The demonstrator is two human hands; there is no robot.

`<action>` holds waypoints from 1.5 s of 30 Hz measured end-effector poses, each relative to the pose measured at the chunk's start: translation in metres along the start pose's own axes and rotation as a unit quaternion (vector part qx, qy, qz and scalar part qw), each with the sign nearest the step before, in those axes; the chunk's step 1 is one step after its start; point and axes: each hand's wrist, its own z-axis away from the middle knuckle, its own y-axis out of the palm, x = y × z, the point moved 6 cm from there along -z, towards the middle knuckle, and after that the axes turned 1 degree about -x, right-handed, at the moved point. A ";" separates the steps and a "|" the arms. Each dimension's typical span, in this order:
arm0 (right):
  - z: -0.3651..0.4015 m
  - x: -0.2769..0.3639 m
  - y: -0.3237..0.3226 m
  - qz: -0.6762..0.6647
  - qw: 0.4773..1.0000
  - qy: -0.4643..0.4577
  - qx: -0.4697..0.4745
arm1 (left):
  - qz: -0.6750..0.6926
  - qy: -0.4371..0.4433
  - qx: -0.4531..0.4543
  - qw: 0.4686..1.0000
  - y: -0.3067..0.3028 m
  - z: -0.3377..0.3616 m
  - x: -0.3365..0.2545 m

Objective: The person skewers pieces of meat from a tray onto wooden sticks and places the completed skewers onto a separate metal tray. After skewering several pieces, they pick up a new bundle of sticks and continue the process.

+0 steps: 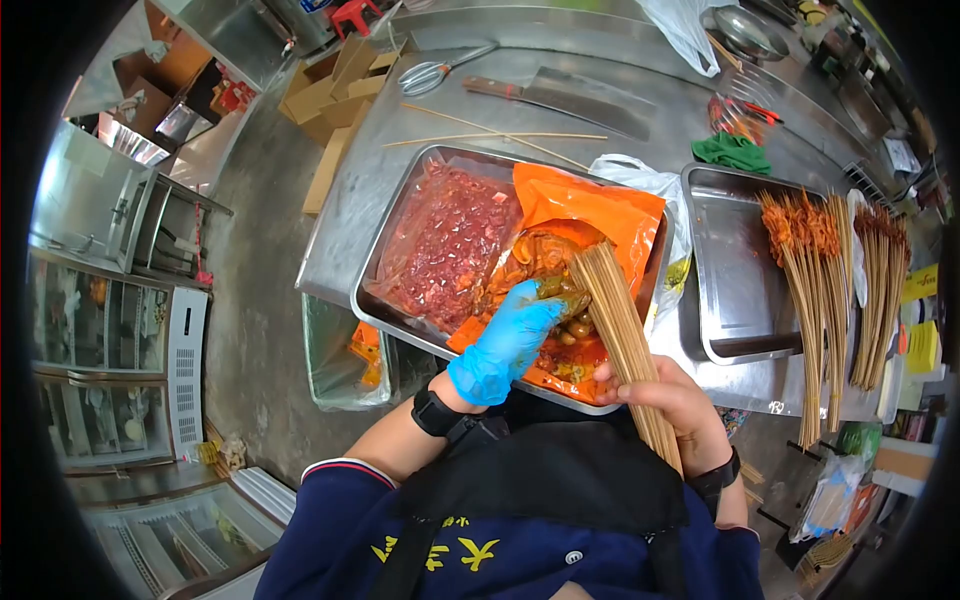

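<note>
My right hand (668, 400), bare, is wrapped around a thick bundle of bamboo skewers (625, 325) slanting over a metal tray (366, 270). My left hand (510, 340), in a blue glove, reaches over the tray beside the bundle's upper end. Its fingers are curled and smeared with brown-orange sauce; what lies in them is hard to make out. Below them is an orange bag (590, 200), open, holding sauced meat pieces (540, 255). In the tray's left half rests a clear bag of raw red minced or chopped meat (450, 235).
A cleaver (570, 105), scissors (440, 72) and loose skewers (500, 135) lie behind the tray. To the right are a second metal tray (745, 300), meat-tipped skewers (805, 260) and a green cloth (732, 152). A lined bin (335, 350) stands below the table's left edge.
</note>
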 end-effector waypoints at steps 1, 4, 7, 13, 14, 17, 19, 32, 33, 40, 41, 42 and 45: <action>-0.001 -0.001 -0.001 0.010 1.000 -0.002 -0.007 | 0.007 -0.004 -0.020 1.000 0.000 0.000 -0.001; -0.004 -0.004 0.000 0.014 1.000 0.000 -0.025 | -0.006 -0.013 -0.047 0.999 -0.007 0.001 0.004; -0.004 -0.007 -0.003 0.005 0.999 0.006 -0.049 | -0.021 -0.015 -0.067 0.997 -0.009 0.001 0.008; -0.003 -0.006 -0.006 -0.036 0.996 0.032 -0.077 | -0.014 -0.013 -0.074 0.997 -0.008 0.002 0.007; -0.002 -0.006 -0.006 -0.052 0.994 0.040 -0.087 | -0.016 -0.008 -0.077 0.997 -0.008 0.003 0.006; -0.004 -0.003 -0.001 -0.037 0.996 0.043 -0.072 | 0.005 0.005 -0.126 0.992 -0.013 0.002 0.013; -0.004 -0.003 -0.003 -0.033 0.996 0.038 -0.072 | -0.005 -0.024 -0.108 0.994 -0.014 0.004 0.012; -0.009 -0.001 -0.007 0.027 0.996 0.027 -0.079 | 0.003 -0.053 -0.086 0.995 -0.008 0.004 0.015; -0.010 -0.001 -0.007 0.028 0.996 0.027 -0.078 | 0.003 -0.052 -0.087 0.995 -0.008 0.004 0.013; -0.005 -0.001 -0.013 -0.003 0.995 0.007 -0.104 | -0.013 -0.038 -0.086 0.996 -0.009 0.004 0.014; -0.003 0.000 -0.018 -0.045 0.992 -0.013 -0.117 | -0.022 -0.030 -0.087 0.996 -0.011 0.005 0.015; -0.003 -0.001 -0.021 -0.070 0.993 -0.010 -0.098 | -0.021 -0.030 -0.089 0.995 -0.011 0.007 0.015; -0.001 -0.010 -0.014 -0.059 0.997 0.028 -0.051 | -0.031 -0.057 -0.084 0.994 -0.007 0.005 0.019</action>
